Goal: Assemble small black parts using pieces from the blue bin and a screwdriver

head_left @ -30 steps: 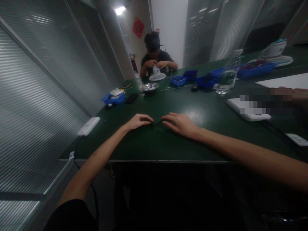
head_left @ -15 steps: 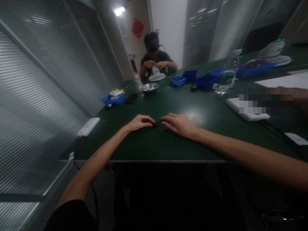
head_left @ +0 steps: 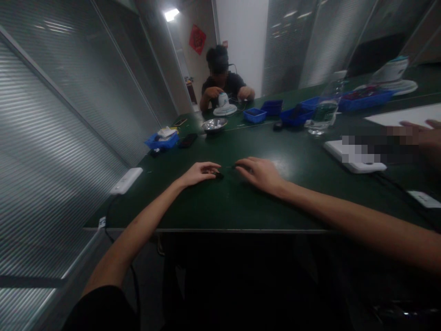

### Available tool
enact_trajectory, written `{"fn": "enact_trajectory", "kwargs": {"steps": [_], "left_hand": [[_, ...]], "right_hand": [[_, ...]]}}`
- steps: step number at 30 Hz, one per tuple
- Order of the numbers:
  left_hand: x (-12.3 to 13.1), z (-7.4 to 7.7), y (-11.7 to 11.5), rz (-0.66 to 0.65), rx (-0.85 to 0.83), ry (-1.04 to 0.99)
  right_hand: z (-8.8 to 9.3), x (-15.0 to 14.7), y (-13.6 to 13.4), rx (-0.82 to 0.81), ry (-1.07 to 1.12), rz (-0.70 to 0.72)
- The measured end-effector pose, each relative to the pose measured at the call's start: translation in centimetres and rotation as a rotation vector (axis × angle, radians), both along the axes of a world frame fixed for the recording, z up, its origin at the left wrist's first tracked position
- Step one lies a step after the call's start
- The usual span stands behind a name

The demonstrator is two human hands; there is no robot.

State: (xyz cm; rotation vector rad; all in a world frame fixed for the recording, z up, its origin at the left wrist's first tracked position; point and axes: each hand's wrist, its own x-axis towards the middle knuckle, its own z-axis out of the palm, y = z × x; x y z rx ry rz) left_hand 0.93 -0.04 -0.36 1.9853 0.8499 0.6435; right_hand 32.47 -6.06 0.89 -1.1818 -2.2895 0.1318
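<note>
My left hand (head_left: 199, 174) rests low over the green table, its thumb and fingers round a small black part (head_left: 219, 175). The part's exact kind is too small and dark to tell. To the right, my right hand (head_left: 259, 174) holds a thin screwdriver-like tool (head_left: 234, 166) at its fingertips. A fine pale shaft points left from the tool, toward the fingers of my left hand. Shaft and black part are apart, with a short gap between the two hands.
A metal bowl (head_left: 214, 125), a blue tray (head_left: 161, 140) and a dark phone (head_left: 188, 140) lie beyond my left hand. Farther right stand a water bottle (head_left: 323, 112) and a white power strip (head_left: 354, 156). Across the table a person (head_left: 225, 85) handles a white fan (head_left: 224, 106).
My right hand has drawn back slightly up and to the right, so the tool is away from the black part. The fingers of my left hand have opened a little.
</note>
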Motion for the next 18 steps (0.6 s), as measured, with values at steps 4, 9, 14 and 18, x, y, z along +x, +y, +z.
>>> {"fn": "enact_trajectory", "kwargs": {"steps": [4, 9, 14, 18], "left_hand": [[-0.4, -0.1, 0.3, -0.017, 0.044, 0.028], [-0.9, -0.3, 0.6, 0.031, 0.071, 0.04], [-1.9, -0.6, 1.4, 0.12, 0.048, 0.017], [-3.9, -0.6, 2.5, 0.199, 0.057, 0.01]], "right_hand": [[0.0, 0.1, 0.1, -0.007, 0.004, -0.002], [0.0, 0.1, 0.0, -0.02, -0.002, 0.004], [0.0, 0.2, 0.1, -0.018, 0.002, 0.007], [0.0, 0.2, 0.1, -0.024, -0.001, 0.012]]}}
